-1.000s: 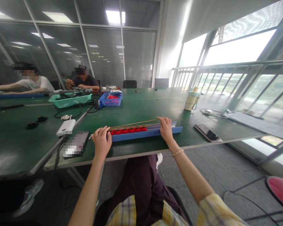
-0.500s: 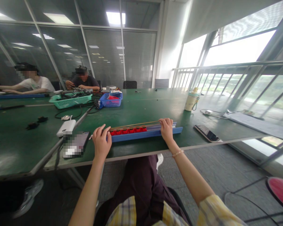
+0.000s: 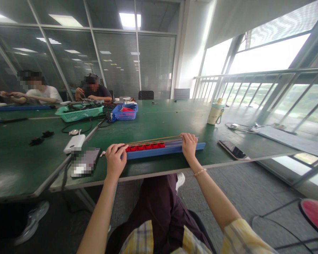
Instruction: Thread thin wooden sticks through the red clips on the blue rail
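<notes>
A long blue channel lies across the table in front of me, with a row of several red pieces in its left part. Thin tan cords stretch above it from one hand to the other. My left hand is closed over the channel's left end, its fingertips pinching at the cords there; that end is hidden. Near the right end my right hand has its fingers curled down around the cords, against the channel; its fingertips are partly hidden.
Left of the channel lie a phone and a white device. A second phone and a cup are to the right. Farther back stand a green basket of cables and a blue basket. Two people sit beyond.
My left hand has shifted slightly right and its fingers have closed more at the channel's end. My right hand has moved very slightly right. A person at far left has drawn their hands in.
</notes>
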Demonstrator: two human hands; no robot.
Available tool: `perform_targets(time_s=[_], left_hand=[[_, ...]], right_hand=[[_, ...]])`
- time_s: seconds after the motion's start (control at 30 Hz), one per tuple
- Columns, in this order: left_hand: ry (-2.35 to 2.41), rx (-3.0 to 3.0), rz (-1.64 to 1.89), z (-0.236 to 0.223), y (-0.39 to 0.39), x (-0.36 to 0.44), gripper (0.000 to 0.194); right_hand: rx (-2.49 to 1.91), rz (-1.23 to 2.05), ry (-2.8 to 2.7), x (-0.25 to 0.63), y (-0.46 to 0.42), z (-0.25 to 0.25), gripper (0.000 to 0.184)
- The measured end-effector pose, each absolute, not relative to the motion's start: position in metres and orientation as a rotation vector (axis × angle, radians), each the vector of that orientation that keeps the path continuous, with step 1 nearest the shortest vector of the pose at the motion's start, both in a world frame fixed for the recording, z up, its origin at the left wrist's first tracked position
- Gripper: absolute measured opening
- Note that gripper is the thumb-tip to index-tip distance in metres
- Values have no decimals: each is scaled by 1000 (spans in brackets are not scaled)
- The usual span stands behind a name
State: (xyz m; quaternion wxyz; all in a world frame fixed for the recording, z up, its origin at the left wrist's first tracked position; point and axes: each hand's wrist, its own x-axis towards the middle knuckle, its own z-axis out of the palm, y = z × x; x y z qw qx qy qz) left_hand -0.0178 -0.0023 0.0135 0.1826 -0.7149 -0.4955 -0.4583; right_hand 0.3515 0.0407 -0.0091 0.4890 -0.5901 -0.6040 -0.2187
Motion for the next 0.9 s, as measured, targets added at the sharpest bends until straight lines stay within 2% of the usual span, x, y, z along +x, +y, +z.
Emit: perform_targets(time_s=[0.57, 0.9], left_hand=[[-1367, -2094, -1316, 13, 0, -19, 31], [-1326, -2098, -1317, 17, 0, -23, 30]], right_hand=[[-1478, -511, -1456, 357, 44, -13, 30], [-1351, -331, -1506, 373, 59, -6, 31]])
